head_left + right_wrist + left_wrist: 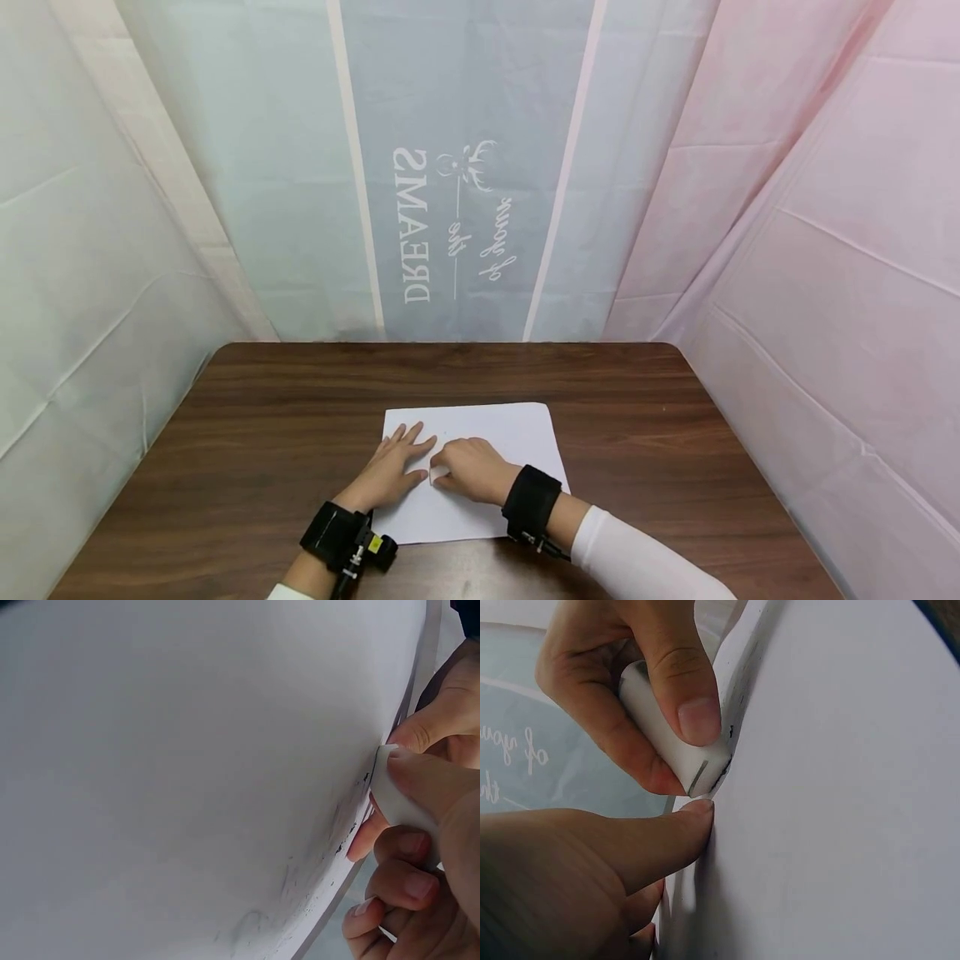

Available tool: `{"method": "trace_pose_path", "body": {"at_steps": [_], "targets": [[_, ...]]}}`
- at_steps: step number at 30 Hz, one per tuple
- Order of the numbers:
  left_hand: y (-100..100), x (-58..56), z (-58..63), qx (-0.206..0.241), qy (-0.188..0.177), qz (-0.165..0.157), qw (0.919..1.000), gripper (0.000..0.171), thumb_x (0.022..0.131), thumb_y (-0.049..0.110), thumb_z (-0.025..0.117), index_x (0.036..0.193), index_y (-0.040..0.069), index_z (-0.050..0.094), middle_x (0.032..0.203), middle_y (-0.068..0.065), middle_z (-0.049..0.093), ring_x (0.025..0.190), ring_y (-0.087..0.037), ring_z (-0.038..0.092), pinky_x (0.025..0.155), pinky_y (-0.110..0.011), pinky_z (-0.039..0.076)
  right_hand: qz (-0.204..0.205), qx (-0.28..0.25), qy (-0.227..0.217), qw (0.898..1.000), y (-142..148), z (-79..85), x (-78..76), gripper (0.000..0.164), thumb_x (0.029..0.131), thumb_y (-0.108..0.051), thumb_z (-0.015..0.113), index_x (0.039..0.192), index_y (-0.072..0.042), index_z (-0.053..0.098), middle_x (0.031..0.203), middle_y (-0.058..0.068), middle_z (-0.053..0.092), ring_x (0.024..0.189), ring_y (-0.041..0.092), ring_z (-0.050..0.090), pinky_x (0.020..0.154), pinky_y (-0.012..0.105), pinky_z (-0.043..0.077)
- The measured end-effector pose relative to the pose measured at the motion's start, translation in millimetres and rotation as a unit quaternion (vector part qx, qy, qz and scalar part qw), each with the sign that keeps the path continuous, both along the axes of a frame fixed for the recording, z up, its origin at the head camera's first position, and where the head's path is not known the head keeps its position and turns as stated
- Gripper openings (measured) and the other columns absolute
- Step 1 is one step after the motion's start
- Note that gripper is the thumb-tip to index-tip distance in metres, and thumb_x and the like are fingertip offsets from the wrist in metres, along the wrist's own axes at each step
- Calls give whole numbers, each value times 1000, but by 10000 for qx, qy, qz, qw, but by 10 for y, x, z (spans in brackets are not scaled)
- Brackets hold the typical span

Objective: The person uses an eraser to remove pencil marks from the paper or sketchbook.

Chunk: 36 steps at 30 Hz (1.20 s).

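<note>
A white sheet of paper [480, 521] lies on the brown table. In my right hand [474, 469] is a white eraser [690, 761], pinched between thumb and fingers, its end against the paper. Dark eraser crumbs [352, 827] and faint grey pencil smudges [251, 924] show near it in the right wrist view. My left hand [390, 471] presses on the left part of the sheet with fingers spread. Its thumb tip sits right beside the eraser's lower end in the left wrist view.
Brown wood table [300, 433] extends around the sheet on both sides and behind. A printed curtain [465, 100] hangs behind the table, and pale cloth walls [840, 275] flank it. Black camera straps [532, 500] wrap both wrists.
</note>
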State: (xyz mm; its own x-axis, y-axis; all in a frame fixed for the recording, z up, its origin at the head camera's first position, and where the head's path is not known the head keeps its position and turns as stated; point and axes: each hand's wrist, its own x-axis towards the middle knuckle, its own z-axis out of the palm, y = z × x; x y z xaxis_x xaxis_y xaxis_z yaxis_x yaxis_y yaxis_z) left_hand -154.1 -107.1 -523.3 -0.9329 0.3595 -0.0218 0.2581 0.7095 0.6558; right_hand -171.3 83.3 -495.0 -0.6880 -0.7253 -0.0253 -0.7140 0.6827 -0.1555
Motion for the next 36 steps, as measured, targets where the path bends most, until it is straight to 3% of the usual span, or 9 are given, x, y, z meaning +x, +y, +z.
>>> {"method": "trace_pose_path", "body": {"at_steps": [36], "targets": [[-1, 11, 23, -43, -87, -21, 10000, 51, 94, 10, 70, 143, 7, 58, 163, -24, 32, 153, -51, 18, 122, -69, 13, -118, 33, -149, 9998, 142, -14, -11, 22, 91, -29, 76, 111, -18, 79, 103, -8, 79, 78, -1, 63, 70, 23, 55]]}}
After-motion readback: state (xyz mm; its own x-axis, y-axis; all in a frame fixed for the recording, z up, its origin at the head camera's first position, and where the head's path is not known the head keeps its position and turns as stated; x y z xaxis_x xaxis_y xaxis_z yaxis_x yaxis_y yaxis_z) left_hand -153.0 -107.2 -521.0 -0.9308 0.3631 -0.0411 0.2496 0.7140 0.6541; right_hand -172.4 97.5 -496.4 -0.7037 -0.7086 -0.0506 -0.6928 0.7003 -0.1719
